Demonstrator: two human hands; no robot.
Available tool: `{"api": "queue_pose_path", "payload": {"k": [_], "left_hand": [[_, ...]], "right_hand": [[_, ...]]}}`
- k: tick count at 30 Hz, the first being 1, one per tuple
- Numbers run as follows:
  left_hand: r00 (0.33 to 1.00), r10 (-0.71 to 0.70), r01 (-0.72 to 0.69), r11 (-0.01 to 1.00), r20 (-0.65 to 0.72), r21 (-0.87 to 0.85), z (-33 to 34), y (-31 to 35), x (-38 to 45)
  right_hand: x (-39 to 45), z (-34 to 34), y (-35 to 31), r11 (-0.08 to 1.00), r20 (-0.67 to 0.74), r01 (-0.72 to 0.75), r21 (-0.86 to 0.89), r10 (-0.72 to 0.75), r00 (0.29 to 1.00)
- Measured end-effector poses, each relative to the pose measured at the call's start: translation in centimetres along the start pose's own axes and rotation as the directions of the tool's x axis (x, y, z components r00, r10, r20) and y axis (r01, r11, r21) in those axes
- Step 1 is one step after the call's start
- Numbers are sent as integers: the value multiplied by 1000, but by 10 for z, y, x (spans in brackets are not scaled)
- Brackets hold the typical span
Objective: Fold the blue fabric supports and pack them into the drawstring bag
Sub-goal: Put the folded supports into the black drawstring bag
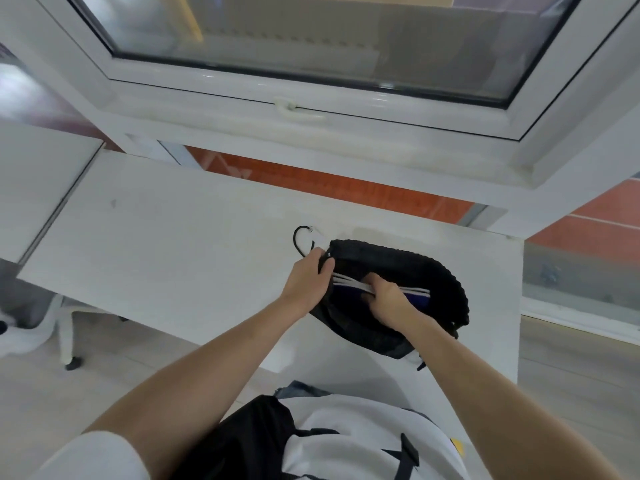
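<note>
A person stands at a white worktop (173, 237) below a window, seen from their own head looking down. A black drawstring bag (415, 268) lies near the worktop's right edge, toward the near side, its mouth open and facing up.

The step in hand appears to be sliding the folded blue fabric supports (417, 296) into the bag. They sit inside the mouth as a flat bundle: white edges and a band of blue show on both sides of the right hand, the rest hidden by the bag.

The left hand (308, 277) is curled around the bag's rim at its left end, pinching the black cloth and holding the mouth wide. A loop of black cord (298, 237) lies on the worktop just beyond this hand.

The right hand (386, 297) is inside the mouth, fingers curled over the bundle, gripping it.

To do this well, the left hand should probably keep the rim taut and lifted so the cloth does not fold inward. The right hand should push the bundle in flat and deep, keeping the folds pressed together. The likely risk is the bundle springing open or snagging on the gathered rim.
</note>
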State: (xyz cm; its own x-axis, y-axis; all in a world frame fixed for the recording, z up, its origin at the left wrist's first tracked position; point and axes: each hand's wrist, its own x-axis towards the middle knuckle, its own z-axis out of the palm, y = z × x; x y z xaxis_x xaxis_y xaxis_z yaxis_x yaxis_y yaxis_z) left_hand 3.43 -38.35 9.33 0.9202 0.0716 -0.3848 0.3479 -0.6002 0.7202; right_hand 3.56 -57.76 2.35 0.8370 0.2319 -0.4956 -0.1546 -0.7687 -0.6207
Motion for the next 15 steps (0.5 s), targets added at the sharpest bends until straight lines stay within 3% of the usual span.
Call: {"api": "queue_pose_path", "payload": {"k": [5,8,12,15], "left_hand": [[1000,-16,15,1000,26,13,-5,-4,-5],[998,-54,53,998,28,35,-6,-11,-3],[995,-86,85,996,49,6,-8,-16,5],[997,-54,54,998,62,11,-6,-16,10]], "right_hand": [[14,16,3,978,75,6,-209,10,997],[6,12,0,977,55,54,-205,-44,998],[-27,-14,6,989,-225,138,-45,-144,964],[-56,-38,21,983,-546,174,64,-111,830]]}}
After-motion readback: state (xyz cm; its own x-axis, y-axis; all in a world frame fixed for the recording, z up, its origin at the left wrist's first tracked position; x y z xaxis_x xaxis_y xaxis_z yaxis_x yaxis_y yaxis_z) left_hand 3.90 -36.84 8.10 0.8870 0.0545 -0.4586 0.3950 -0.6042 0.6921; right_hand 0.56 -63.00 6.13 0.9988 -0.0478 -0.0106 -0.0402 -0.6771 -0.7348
